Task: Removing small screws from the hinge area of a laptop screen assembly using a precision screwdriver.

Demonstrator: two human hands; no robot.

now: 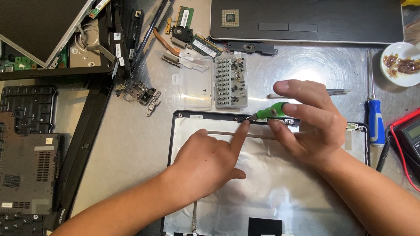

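right hand (310, 124) fingers grip the green screwdriver (270, 111) at the lid panel (271, 183) top edge; left hand (209, 164), index finger extended, steadies its tip.

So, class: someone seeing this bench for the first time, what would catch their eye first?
The two hands at centre: the right hand holds a green screwdriver at the top edge of a laptop lid, and the left hand points a finger at its tip. Just above sits an open bit case; a blue screwdriver lies to the right.
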